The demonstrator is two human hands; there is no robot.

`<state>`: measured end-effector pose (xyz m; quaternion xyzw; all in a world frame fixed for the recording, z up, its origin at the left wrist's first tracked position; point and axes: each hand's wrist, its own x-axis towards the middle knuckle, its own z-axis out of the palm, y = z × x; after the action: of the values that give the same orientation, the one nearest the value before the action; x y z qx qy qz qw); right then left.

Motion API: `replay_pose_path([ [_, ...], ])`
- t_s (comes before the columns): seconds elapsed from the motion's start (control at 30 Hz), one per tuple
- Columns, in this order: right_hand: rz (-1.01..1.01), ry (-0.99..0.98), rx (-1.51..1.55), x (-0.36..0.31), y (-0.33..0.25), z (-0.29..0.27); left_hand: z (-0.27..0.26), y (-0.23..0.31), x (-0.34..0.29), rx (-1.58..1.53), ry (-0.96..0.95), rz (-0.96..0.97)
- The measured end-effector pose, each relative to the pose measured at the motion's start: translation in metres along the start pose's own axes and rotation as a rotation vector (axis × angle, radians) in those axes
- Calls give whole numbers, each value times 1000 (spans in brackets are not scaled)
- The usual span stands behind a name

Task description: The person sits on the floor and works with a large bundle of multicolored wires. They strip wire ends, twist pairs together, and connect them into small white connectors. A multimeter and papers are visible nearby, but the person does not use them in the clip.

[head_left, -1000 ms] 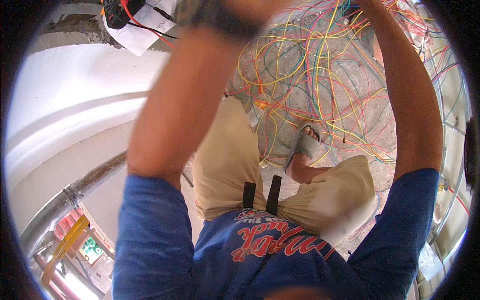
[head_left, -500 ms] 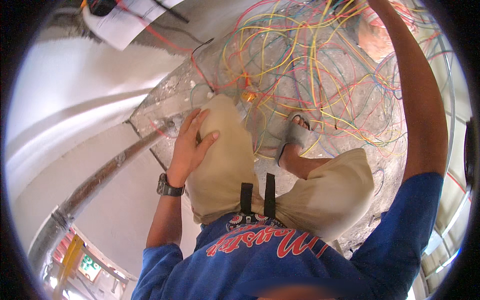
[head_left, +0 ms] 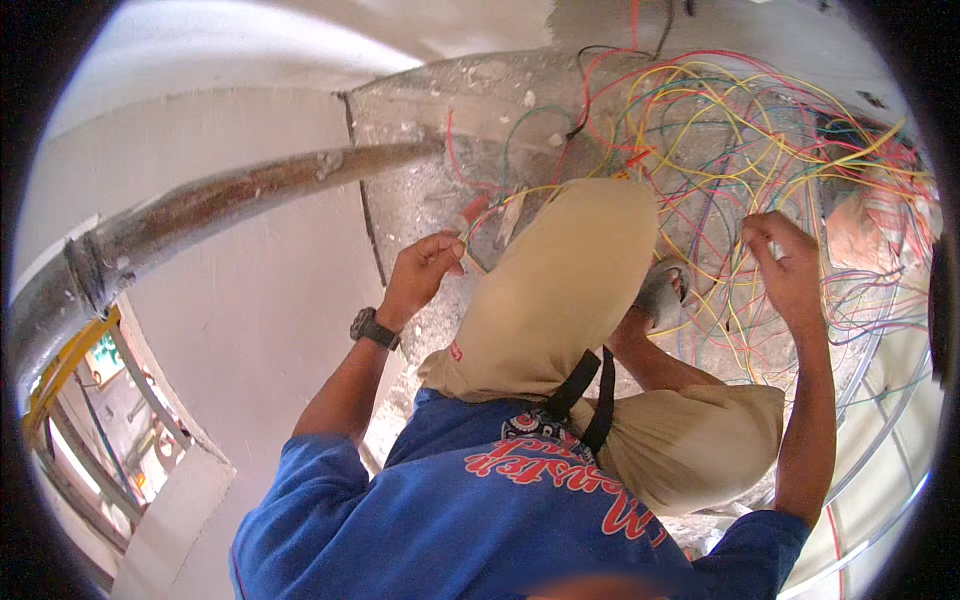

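My left hand (head_left: 420, 277), with a black watch (head_left: 374, 328) on its wrist, is closed beside my left knee. Its thumb and fingertips pinch at the end of a thin yellow wire (head_left: 520, 196), which runs from there toward the knee. To the right, my right hand (head_left: 785, 265) is raised over the tangled wires (head_left: 740, 150), its thumb and fingers pressed together. What it pinches, if anything, is too small to make out. Red, yellow, green and blue wires lie loosely looped across the rough floor.
A thick grey-brown pipe (head_left: 230, 190) crosses the pale wall on the left. A small reddish piece (head_left: 474, 208) lies just past my left hand. A pale orange bundle or sack (head_left: 862, 230) rests among wires at the far right. My sandalled foot (head_left: 662, 292) stands near the wires.
My left hand has come off my knee and now pinches beside it. The right hand has drawn back from the far wires, closer to me. The view has turned and shifted left.
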<state>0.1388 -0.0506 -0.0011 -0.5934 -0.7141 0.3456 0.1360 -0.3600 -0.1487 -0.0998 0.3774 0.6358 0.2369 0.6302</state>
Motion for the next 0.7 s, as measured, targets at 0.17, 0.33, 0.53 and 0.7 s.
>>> replay_pose_path([
  [0.17,140,-313,130,0,-18,37,-20,-33,-19,-59,63,-69],
  [0.33,278,-431,24,8,-38,31,-32,-94,-19,-55,193,-195],
  [0.53,9,-460,-160,-17,-106,22,-6,-181,42,587,393,-136],
  [0.7,-74,-587,-216,-30,-151,17,19,-220,93,461,412,162],
])
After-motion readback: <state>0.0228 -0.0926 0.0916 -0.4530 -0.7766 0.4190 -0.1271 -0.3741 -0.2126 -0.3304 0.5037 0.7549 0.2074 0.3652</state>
